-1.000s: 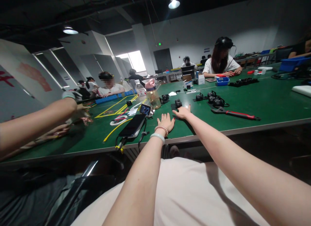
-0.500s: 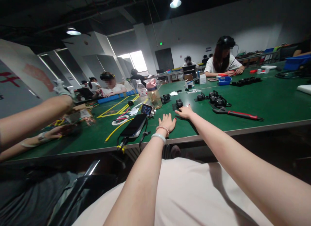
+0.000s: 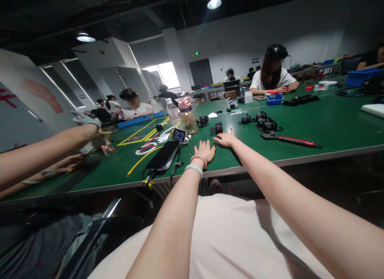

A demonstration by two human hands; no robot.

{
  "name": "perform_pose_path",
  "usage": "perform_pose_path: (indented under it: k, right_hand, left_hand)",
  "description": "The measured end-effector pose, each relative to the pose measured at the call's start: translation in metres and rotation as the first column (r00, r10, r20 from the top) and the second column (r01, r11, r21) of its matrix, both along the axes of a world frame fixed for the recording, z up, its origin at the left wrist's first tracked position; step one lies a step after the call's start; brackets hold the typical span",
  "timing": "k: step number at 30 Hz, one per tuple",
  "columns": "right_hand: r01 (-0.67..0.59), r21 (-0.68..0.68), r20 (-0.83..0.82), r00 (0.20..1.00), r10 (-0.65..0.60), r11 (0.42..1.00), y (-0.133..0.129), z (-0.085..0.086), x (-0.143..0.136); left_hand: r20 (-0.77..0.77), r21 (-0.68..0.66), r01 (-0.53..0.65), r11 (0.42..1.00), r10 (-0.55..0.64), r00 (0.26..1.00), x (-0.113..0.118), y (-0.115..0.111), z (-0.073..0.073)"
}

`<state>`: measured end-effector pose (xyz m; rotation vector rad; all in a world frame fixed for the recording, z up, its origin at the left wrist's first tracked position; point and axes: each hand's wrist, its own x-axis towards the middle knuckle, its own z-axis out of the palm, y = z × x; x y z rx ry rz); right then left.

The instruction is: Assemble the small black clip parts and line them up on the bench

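A phone (image 3: 162,157) is lying on the green tabletop (image 3: 312,123) left of the left hand (image 3: 205,151), which is resting palm-down, fingers fanned, holding nothing. A black device (image 3: 219,127) is sitting just beyond the right hand (image 3: 225,140), whose fingers are lying apart, gripping nothing visible. No handling is showing as begun or finished; other black devices (image 3: 264,121) and a wrench (image 3: 292,141) are lying untouched farther right.

The green table (image 3: 336,125) carries black devices (image 3: 219,127), a wrench (image 3: 295,141), a yellow cable (image 3: 140,159) and bottles (image 3: 189,122).

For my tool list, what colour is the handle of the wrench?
The handle is red and black; head view shows it.
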<state>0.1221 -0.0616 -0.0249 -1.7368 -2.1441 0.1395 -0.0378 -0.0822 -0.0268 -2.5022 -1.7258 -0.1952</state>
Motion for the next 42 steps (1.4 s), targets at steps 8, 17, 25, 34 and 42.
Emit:
perform_pose_path:
  k: [8, 17, 25, 34, 42]
  right_hand:
    - [0.017, 0.040, -0.054, 0.998, -0.015, 0.999, -0.005, 0.001, -0.001]
    - [0.492, 0.299, -0.154, 0.870, -0.468, 0.817, -0.027, 0.001, 0.015]
    - [0.732, 0.208, -0.142, 0.679, -0.720, 0.649, -0.070, -0.004, 0.050]
    - [0.881, 0.093, -0.201, 0.472, -0.858, 0.463, -0.097, -0.020, 0.101]
    - [0.847, 0.204, -0.127, 0.521, -0.844, 0.492, -0.119, -0.027, 0.124]
  left_hand:
    - [-0.025, -0.017, -0.009, 1.000, 0.008, 1.000, 0.001, -0.005, 0.003]
    - [-0.016, -0.021, -0.010, 1.000, 0.009, 1.000, 0.002, -0.008, 0.006]
    - [-0.025, -0.023, -0.010, 1.000, 0.009, 1.000, 0.000, -0.008, 0.008]
    - [-0.014, -0.012, -0.013, 1.000, 0.013, 1.000, -0.003, -0.008, 0.009]
    - [-0.023, -0.026, -0.020, 0.999, 0.020, 1.000, -0.001, -0.009, 0.011]
